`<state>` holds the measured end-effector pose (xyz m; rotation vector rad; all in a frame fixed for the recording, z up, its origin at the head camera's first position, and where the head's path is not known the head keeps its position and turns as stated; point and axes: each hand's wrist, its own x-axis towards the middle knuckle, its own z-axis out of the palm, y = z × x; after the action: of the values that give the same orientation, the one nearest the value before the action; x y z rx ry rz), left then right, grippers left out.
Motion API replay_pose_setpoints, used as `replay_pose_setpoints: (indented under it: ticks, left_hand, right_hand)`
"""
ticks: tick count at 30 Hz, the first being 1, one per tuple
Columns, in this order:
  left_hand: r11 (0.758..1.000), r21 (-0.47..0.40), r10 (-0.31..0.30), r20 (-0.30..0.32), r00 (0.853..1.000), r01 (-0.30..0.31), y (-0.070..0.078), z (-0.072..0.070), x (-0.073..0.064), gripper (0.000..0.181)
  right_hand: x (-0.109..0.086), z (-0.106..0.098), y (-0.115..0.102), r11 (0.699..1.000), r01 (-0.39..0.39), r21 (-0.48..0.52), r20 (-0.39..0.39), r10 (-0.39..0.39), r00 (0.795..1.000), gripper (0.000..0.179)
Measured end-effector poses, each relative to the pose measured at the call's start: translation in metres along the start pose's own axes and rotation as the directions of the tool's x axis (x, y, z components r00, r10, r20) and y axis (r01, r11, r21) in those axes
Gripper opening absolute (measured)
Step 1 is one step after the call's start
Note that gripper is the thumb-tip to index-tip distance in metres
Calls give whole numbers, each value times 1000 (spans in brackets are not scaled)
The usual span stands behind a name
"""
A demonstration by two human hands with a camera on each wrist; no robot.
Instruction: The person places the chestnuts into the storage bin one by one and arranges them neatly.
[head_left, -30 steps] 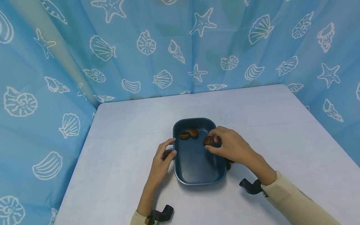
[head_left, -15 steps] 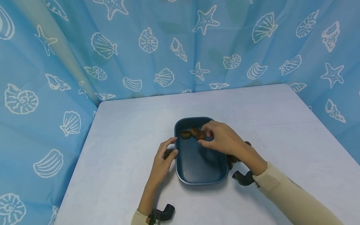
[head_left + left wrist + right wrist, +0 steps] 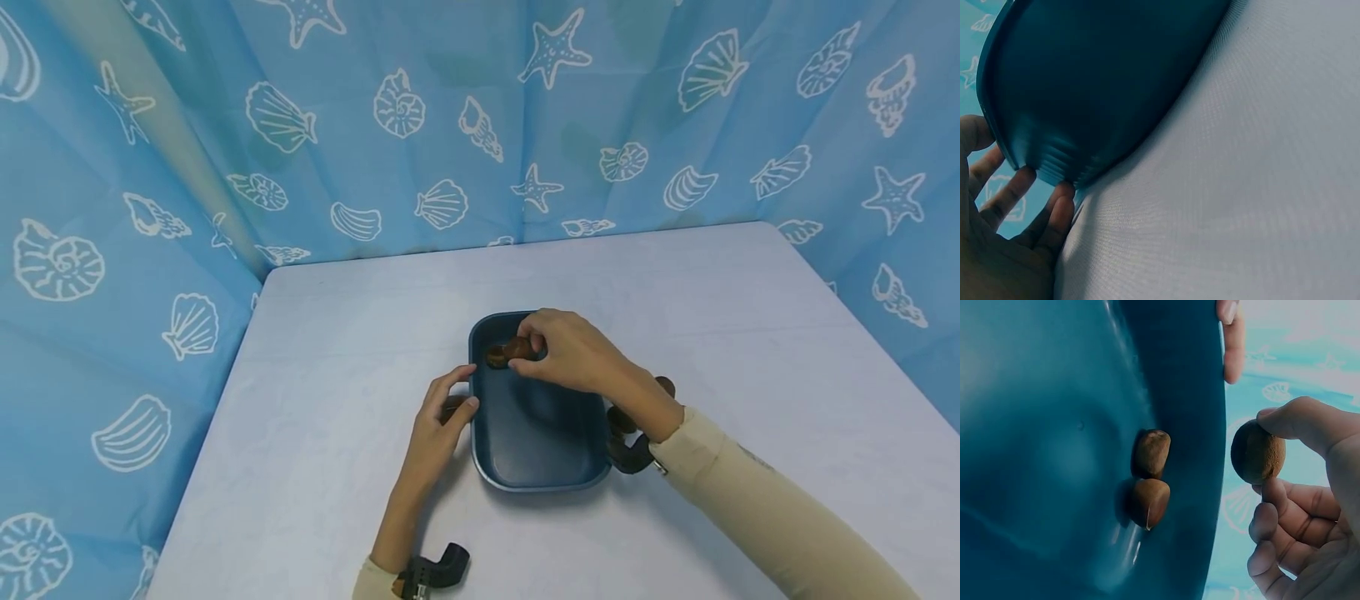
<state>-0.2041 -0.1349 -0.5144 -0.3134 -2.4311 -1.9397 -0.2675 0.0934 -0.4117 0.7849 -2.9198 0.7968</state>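
Thumb and fingertip of my right hand [image 3: 566,346] pinch a brown chestnut [image 3: 1257,452] over the far part of a dark blue rectangular tray [image 3: 540,450]. Two chestnuts lie together inside the tray; in the right wrist view one shows a rough tan end [image 3: 1153,453], the other a smooth reddish-brown chestnut [image 3: 1150,503] with a pointed tip. From the head, the hand partly covers them, leaving one chestnut [image 3: 497,357] plain at the far left. My left hand [image 3: 438,421] rests its spread, fairly straight fingertips [image 3: 1063,190] against the tray's left outer wall.
Several chestnuts [image 3: 622,420] lie on the white-covered table [image 3: 337,375] along the tray's right side, partly under the right forearm. A blue curtain [image 3: 315,167] with white shell prints hangs behind and left. Each wrist carries a black camera mount [image 3: 442,567].
My right hand has carried its chestnut left and away across the tray, toward the two chestnuts there. My left hand stays at the wall. The view shifts slightly.
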Motion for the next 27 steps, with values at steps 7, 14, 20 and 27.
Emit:
replay_pose_setpoints:
  ticks: [7,14,20,27]
  left_hand:
    - [1000,-2,8,12,1000,-8,0,-1,1,42]
    - [1000,-11,4,19,1000,-4,0,-2,0,42]
    - [1000,-27,15,27,1000,-14,1,-2,1,43]
    - [998,-57,8,27,1000,-7,1,-3,3,44]
  right_hand:
    - [13,8,-1,1000,-4,-16,35,5,999,38]
    - [22,15,-5,999,12,-41,80,-9,997,41]
    - [23,27,-3,997,3,-79,95,4,995,40]
    - [25,41,-2,992,18,-125,132,-1,991,35]
